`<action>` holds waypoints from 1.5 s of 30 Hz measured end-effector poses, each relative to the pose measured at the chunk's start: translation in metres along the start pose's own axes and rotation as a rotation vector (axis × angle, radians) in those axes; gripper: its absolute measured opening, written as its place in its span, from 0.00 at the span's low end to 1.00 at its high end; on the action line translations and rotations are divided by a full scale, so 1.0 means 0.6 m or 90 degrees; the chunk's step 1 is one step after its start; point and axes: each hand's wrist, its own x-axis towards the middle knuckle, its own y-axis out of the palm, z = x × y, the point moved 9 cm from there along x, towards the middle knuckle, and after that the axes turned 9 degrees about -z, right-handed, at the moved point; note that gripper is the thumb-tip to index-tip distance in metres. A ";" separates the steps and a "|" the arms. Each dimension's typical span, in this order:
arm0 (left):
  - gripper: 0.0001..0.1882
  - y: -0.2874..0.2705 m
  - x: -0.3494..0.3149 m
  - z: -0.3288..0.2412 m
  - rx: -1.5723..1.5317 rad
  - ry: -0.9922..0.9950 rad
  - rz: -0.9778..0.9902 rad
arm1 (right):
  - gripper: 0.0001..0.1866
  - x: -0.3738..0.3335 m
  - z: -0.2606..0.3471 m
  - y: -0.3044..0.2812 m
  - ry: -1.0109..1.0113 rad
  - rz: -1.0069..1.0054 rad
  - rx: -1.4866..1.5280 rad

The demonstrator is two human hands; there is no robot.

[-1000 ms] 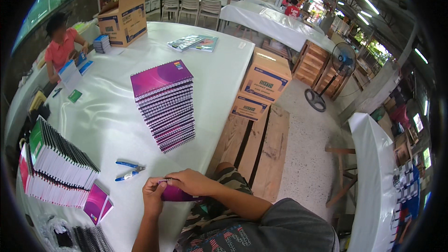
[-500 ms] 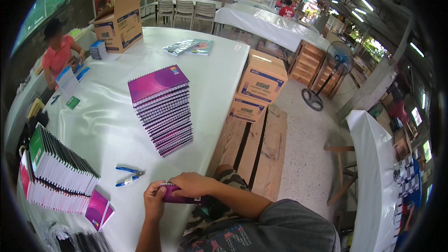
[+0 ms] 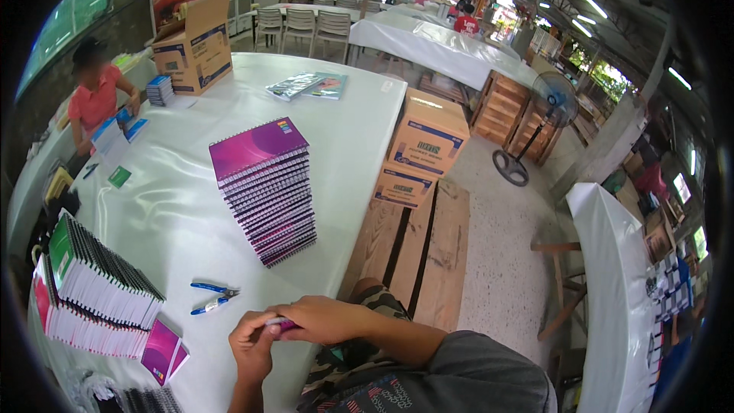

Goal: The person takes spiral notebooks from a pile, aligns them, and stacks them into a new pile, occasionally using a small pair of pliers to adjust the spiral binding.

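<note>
Both my hands hold a small purple notebook at the table's near edge, tilted so that mostly a narrow end shows. My left hand pinches its left end, while my right hand is closed over its top and hides much of it. Just beyond my left hand lie blue-handled pliers, jaws pointing right. A tall stack of purple spiral notebooks rises farther off. To the left stand piled books with black coils and a green cover on top, beside loose purple covers.
Black coils lie in plastic at the lower left. Across the white table a person in a pink shirt handles blue booklets near an open carton. Closed cartons sit on a wooden bench to the right.
The notebook in my hands has tilted from showing its purple cover to a narrow end. My hands have shifted slightly. The person across the table has moved their hands over the blue booklets.
</note>
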 end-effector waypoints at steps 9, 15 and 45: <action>0.08 0.045 -0.018 -0.106 0.104 0.177 0.068 | 0.33 -0.018 0.063 -0.008 0.025 0.143 0.093; 0.09 -0.001 -0.012 -0.105 0.136 0.119 -0.035 | 0.42 -0.042 0.098 -0.040 -0.155 -0.110 0.104; 0.09 -0.037 0.005 -0.052 0.075 -0.093 -0.141 | 0.11 -0.006 0.049 -0.065 0.034 -0.328 0.272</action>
